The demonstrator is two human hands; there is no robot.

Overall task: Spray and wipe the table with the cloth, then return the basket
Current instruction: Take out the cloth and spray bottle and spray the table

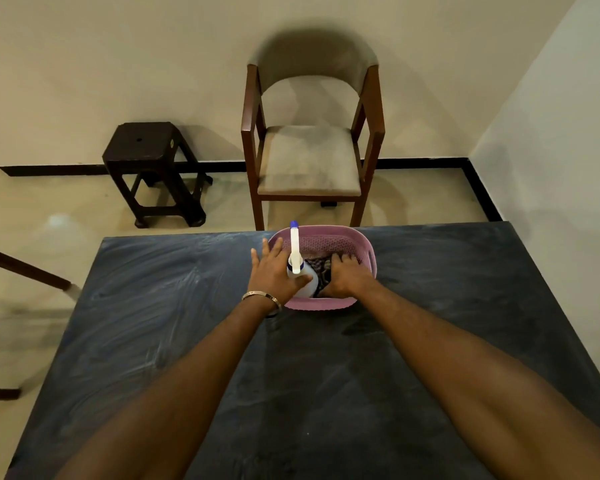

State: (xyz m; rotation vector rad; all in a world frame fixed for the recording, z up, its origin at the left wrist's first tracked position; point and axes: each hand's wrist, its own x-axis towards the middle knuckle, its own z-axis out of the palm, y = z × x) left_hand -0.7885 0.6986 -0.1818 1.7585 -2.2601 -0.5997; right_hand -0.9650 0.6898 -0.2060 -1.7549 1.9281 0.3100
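Streaks across the tabletop [153, 306] suggest wiping is done. At twelve o'clock, my left hand [274, 271], fingers spread, steadies the spray bottle [303, 278] in the basket [326, 303]; my right hand [343, 275] presses the cloth [321, 268] in. Returning remains.

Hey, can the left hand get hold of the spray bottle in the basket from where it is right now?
Probably yes. The left hand lies open right against the spray bottle, which stands in the pink basket; the right hand is on the cloth beside it, not blocking.
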